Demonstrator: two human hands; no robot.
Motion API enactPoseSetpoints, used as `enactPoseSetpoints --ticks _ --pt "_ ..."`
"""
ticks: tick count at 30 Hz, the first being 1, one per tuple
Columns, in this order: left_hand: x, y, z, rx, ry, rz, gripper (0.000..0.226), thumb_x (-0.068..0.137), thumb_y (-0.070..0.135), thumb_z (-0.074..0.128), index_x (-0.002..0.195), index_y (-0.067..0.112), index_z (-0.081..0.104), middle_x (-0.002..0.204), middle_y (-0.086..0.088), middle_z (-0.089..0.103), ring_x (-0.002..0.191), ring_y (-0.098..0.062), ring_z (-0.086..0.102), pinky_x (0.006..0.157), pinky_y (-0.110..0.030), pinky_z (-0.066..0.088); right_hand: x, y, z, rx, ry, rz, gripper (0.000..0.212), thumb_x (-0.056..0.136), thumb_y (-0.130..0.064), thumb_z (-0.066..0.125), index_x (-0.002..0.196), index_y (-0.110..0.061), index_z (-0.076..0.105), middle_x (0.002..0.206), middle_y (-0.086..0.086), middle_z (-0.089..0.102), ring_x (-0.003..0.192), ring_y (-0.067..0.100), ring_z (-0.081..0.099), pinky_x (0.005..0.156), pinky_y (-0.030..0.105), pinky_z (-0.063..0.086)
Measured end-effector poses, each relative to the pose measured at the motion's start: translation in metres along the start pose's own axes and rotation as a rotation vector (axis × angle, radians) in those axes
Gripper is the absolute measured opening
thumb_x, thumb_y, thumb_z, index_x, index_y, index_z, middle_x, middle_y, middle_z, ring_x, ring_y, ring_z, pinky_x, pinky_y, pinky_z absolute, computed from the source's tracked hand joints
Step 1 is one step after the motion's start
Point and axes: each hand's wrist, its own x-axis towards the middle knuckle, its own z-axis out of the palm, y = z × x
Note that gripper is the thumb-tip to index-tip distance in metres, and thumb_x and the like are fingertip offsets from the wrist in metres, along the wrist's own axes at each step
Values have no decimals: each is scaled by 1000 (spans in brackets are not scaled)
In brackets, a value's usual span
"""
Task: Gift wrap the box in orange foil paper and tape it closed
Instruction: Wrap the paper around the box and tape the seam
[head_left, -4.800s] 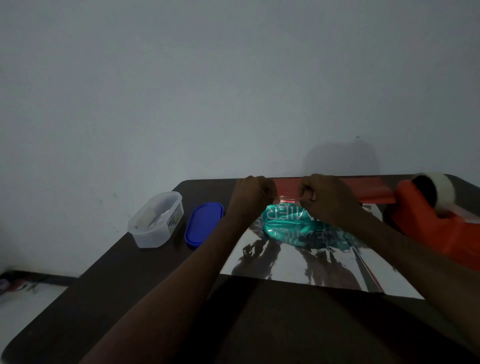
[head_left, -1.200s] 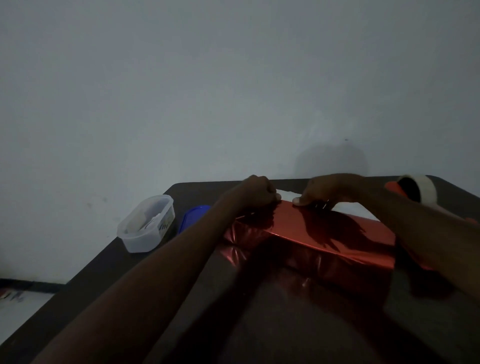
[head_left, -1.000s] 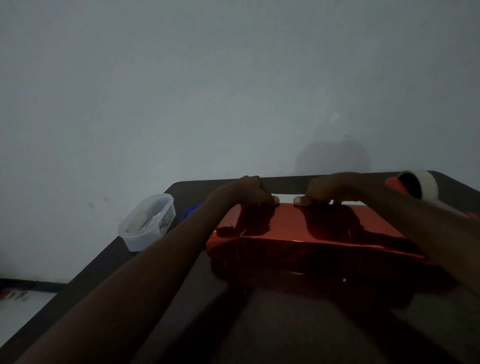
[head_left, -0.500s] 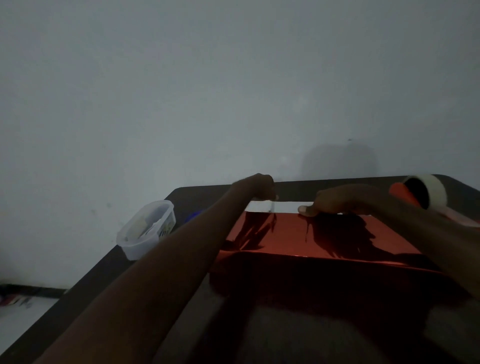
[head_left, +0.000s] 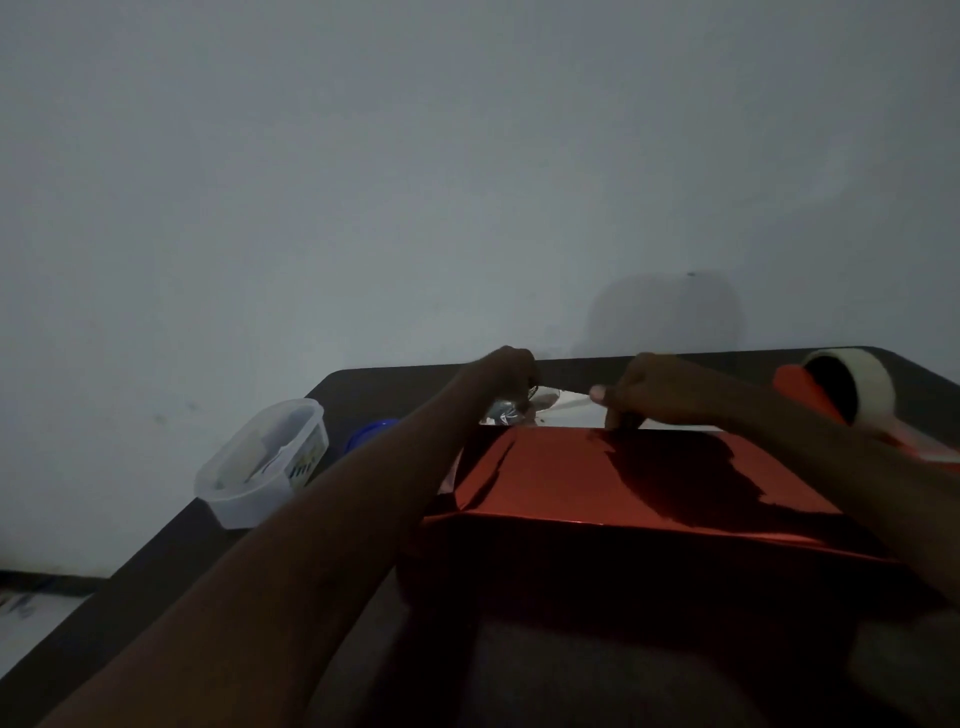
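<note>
The orange foil paper (head_left: 613, 475) is folded over the box, which it hides completely; the shiny orange side faces up in the middle of the dark table (head_left: 395, 382). Beyond the fold a strip of the paper's silver underside (head_left: 569, 402) lies on the table at the far side. My left hand (head_left: 506, 371) pinches the far edge of that silver strip with curled fingers. My right hand (head_left: 657, 389) grips the same far edge a little to the right, its thumb pointing left. An orange tape dispenser (head_left: 826, 395) with a roll of clear tape stands at the far right.
A clear plastic tub (head_left: 260, 462) holding small items sits at the table's left edge, with its blue lid (head_left: 371, 431) next to it, mostly behind my left forearm. A pale wall rises just behind the table. The scene is dim.
Earlier the bare teal box lay on the silver side of the sheet. The orange sheet has since come over the box. In the last half second both hands lifted the far silver edge slightly.
</note>
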Motion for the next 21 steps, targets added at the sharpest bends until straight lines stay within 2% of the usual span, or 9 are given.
enactPoseSetpoints --ticks 4,6,8,10,12,13,15,17,21 --pt "-1 -10 -4 -116 104 0 41 73 25 84 106 5 71 102 -9 72 96 -24 66 75 -25 45 13 6 -8 -215 198 42 30 89 -36 67 101 -9 70 106 9 68 94 22 61 76 32 47" --pt "-8 -14 -12 -176 170 25 38 71 27 86 100 6 72 90 -9 70 84 -22 63 67 -23 40 18 10 -9 -244 228 90 42 87 -30 68 121 -9 56 115 12 63 100 26 58 75 31 43" --pt "-18 -18 -21 -249 234 49 34 66 28 89 83 5 70 70 -9 59 65 -16 49 54 -21 31 23 16 -9 -248 235 107 60 87 -22 67 139 -10 39 121 16 57 106 31 56 74 32 43" --pt "-29 -21 -29 -312 287 90 37 63 29 90 67 8 61 57 -3 47 55 -12 37 47 -18 26 26 22 -11 -265 260 107 70 85 -15 66 146 -12 31 124 18 55 109 34 55 78 37 48" --pt "-40 -22 -37 -327 319 115 32 64 30 89 66 13 63 54 2 52 51 -8 41 48 -14 29 25 25 -13 -267 305 73 65 83 -18 69 142 -15 42 120 14 61 109 34 58 85 39 51" --pt "-46 -22 -42 -340 331 130 27 64 30 89 68 15 66 54 5 55 50 -4 45 50 -12 31 23 26 -14 -250 343 38 54 82 -23 71 133 -17 54 112 10 67 105 31 62 84 37 52" --pt "-59 -21 -51 -348 331 155 21 66 28 88 70 21 68 53 9 56 49 2 47 54 -17 36 14 25 -19 -252 420 -49 24 80 -27 73 102 -18 72 92 3 72 89 25 68 74 28 48" --pt "-70 -19 -60 -338 312 161 18 69 24 86 70 21 67 53 9 55 46 3 46 57 -22 36 4 21 -27 -280 456 -99 6 78 -20 73 83 -17 75 84 2 71 81 23 67 68 25 43" --pt "-98 -10 -72 -357 274 162 14 74 21 83 74 16 70 60 8 61 53 2 53 64 -25 43 -22 8 -39 -259 479 -185 2 77 -16 72 76 -18 72 80 0 72 78 20 66 71 28 49"
